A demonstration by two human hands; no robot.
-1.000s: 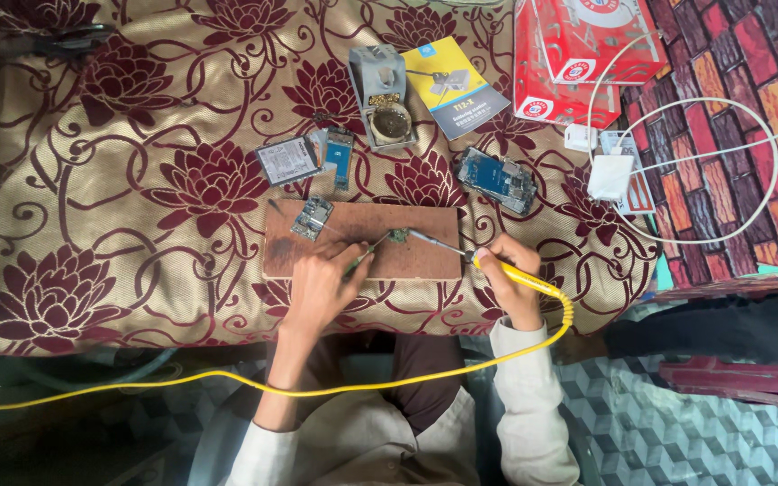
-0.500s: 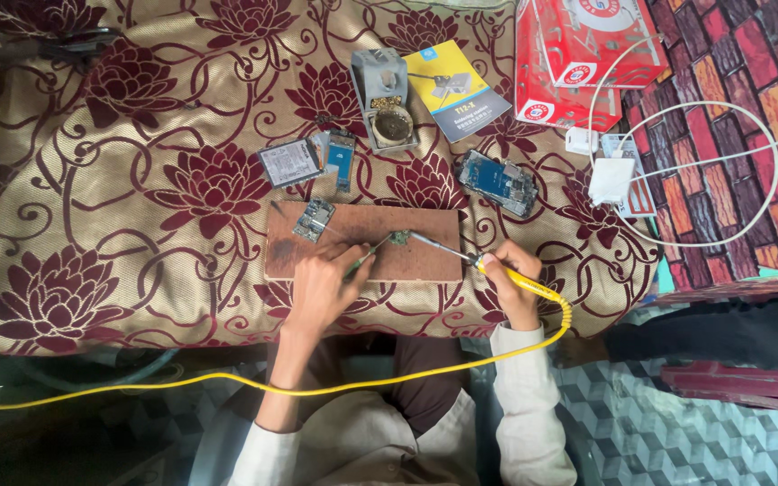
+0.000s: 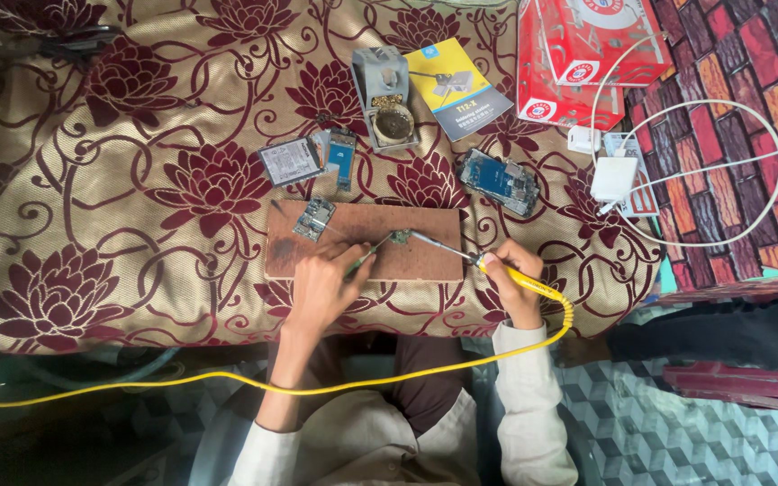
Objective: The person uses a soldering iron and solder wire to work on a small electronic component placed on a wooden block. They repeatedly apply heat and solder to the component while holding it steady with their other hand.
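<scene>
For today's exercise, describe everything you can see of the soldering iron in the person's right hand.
The soldering iron is slim, with a yellow handle and a thin metal shaft. The right hand grips the handle like a pen. It lies tilted, tip pointing left onto a small circuit piece on the brown wooden board. A yellow cable runs from its rear, loops past the wrist and trails left across the lap.

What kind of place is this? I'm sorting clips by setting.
Probably a makeshift home electronics-repair spot: a soldering iron in the right hand, an opened phone, and a wooden board on a floral cloth.
</scene>
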